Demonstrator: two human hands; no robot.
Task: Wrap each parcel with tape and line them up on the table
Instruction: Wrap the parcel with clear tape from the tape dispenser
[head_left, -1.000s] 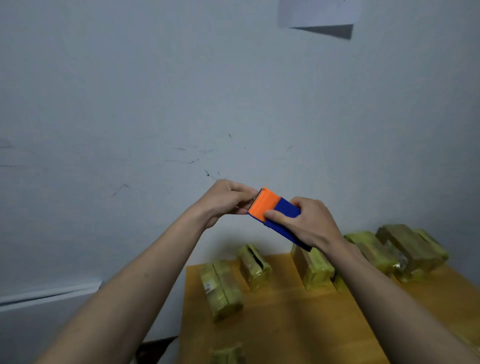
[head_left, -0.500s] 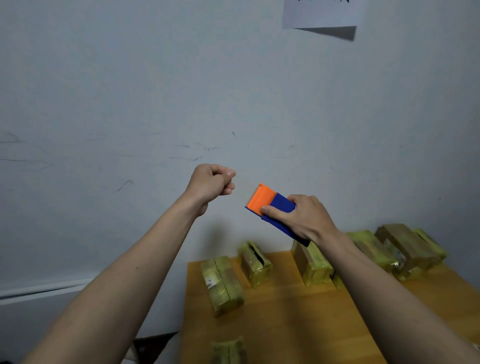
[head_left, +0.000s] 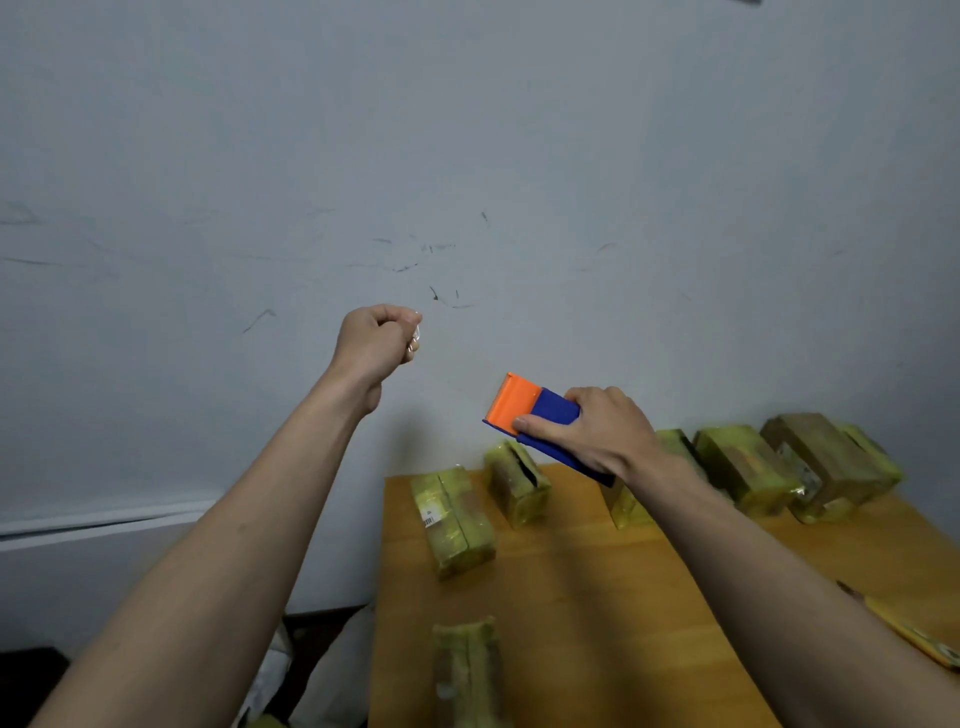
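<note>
right hand (head_left: 592, 434) grips the tape dispenser (head_left: 537, 410); left hand (head_left: 376, 340) pinches the clear tape end (head_left: 415, 332), held well apart. stretched tape could twist or stick to itself.

Orange-and-blue tape dispenser (head_left: 535, 415), yellow-green parcels (head_left: 452, 519), honey-brown table (head_left: 571, 597), grey wall (head_left: 467, 130).

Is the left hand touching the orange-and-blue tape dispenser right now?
Apart. The head view shows bare wall between the raised left hand and the tape dispenser, which only the right hand grips.
</note>
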